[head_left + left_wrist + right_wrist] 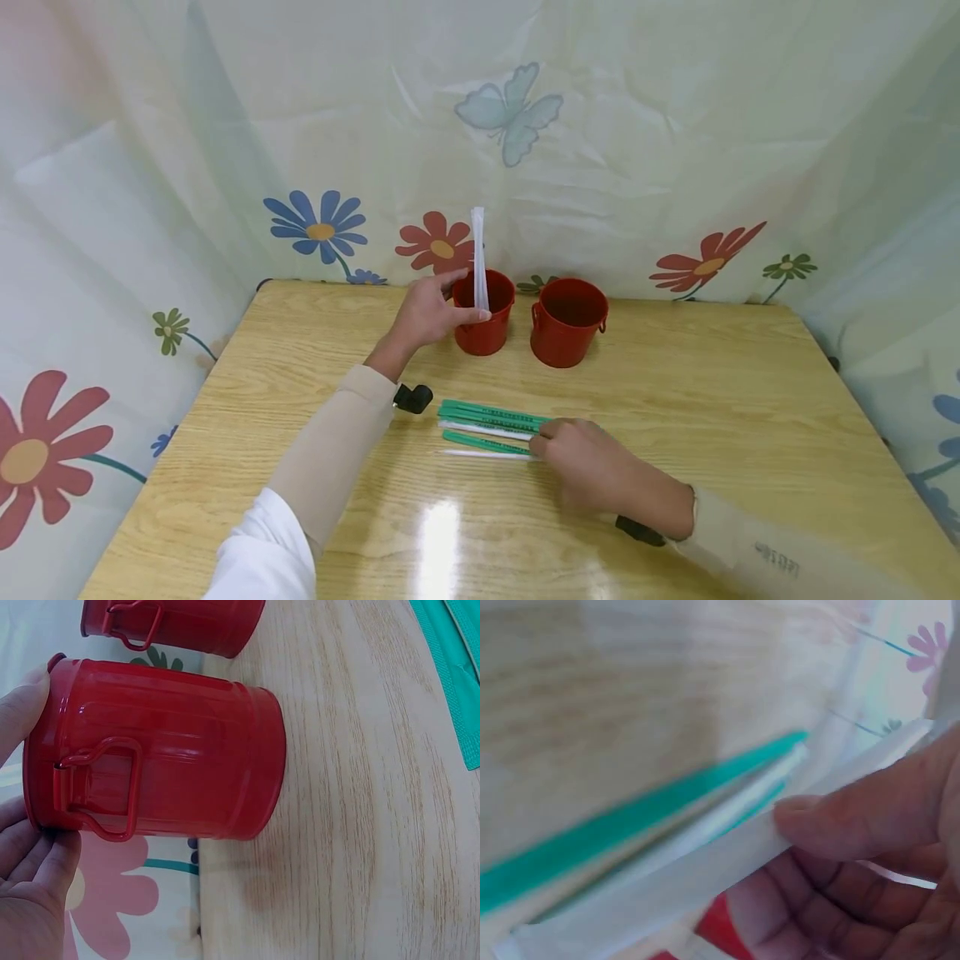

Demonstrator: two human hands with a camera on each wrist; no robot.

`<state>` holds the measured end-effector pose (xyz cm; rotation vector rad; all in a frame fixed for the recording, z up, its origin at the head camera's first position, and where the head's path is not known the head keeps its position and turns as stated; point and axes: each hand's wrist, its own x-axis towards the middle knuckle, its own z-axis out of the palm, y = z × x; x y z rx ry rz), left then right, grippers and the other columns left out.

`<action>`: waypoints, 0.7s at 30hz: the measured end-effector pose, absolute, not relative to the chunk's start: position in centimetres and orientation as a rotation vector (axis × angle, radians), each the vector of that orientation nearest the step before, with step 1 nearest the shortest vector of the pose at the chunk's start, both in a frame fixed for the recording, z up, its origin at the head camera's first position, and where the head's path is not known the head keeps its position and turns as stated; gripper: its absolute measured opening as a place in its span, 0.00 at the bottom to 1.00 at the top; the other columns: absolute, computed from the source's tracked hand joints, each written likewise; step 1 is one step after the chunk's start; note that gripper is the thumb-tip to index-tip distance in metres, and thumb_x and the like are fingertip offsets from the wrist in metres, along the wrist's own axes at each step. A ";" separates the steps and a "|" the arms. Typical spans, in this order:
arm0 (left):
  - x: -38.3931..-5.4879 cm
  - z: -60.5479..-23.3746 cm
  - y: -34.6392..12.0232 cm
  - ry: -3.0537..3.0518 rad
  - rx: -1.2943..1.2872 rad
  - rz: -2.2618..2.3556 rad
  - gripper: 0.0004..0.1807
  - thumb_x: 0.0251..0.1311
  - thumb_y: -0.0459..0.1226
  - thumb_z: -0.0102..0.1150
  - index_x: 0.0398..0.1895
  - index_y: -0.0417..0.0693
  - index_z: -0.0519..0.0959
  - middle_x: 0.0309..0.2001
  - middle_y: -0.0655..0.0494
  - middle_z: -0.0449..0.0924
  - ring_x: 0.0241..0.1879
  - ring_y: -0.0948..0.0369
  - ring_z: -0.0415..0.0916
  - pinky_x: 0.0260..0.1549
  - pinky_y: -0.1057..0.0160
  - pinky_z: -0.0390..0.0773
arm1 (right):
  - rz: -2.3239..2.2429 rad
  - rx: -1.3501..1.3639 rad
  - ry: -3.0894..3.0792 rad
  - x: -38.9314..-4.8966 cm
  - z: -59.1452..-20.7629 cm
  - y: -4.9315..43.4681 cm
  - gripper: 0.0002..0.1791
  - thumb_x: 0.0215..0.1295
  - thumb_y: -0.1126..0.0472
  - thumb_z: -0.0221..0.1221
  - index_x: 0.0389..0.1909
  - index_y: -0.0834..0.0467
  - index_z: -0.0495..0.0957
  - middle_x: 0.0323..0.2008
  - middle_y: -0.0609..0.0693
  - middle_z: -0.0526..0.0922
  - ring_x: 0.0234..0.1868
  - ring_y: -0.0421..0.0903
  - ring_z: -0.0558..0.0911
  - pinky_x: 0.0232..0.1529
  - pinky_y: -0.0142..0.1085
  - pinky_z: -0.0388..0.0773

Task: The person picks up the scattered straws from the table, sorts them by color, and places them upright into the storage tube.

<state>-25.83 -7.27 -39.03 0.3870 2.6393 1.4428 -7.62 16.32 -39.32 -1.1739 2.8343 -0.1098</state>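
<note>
My left hand (429, 312) grips the rim of the left red bucket (482, 338), its thumb at the front edge. Inside that bucket, slim white paper-wrapped sticks (478, 250) stand upright, rising well above the rim. The left wrist view shows the bucket's side with its wire handle (135, 791) hanging down. My right hand (585, 462) is low over the table at the right ends of a row of green-wrapped sticks (480, 410) and white ones. In the right wrist view its thumb and fingers pinch a long white paper-wrapped stick (667, 896).
A second red bucket (567, 337) stands just right of the first. Both are near the back edge of the wooden table (697, 400). Behind it hangs a flowered curtain (615, 150), which also runs along both sides.
</note>
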 end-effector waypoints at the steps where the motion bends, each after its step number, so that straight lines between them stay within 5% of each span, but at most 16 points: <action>1: -25.9 -39.0 -7.3 2.642 0.388 1.442 0.47 0.47 0.53 0.75 0.72 0.54 0.67 0.64 0.54 0.76 0.63 0.54 0.74 0.53 0.55 0.83 | -0.142 -1.205 2.864 -7.8 -39.0 16.4 0.14 0.42 0.76 0.63 0.30 0.57 0.81 0.24 0.44 0.76 0.24 0.38 0.71 0.24 0.29 0.71; 6: -25.9 -38.8 -7.5 2.628 0.400 1.451 0.47 0.47 0.53 0.76 0.72 0.53 0.67 0.64 0.54 0.76 0.63 0.53 0.74 0.54 0.55 0.82 | -0.358 -1.337 3.011 -8.8 -37.8 16.5 0.11 0.50 0.75 0.65 0.28 0.56 0.81 0.24 0.44 0.78 0.25 0.36 0.72 0.25 0.26 0.73; 21: -25.8 -38.9 -7.9 2.621 0.413 1.487 0.46 0.48 0.50 0.76 0.71 0.51 0.67 0.63 0.53 0.78 0.62 0.53 0.75 0.54 0.54 0.83 | -0.680 -1.600 3.273 -12.4 -35.4 16.1 0.08 0.50 0.72 0.68 0.31 0.59 0.82 0.31 0.50 0.83 0.32 0.43 0.80 0.32 0.35 0.82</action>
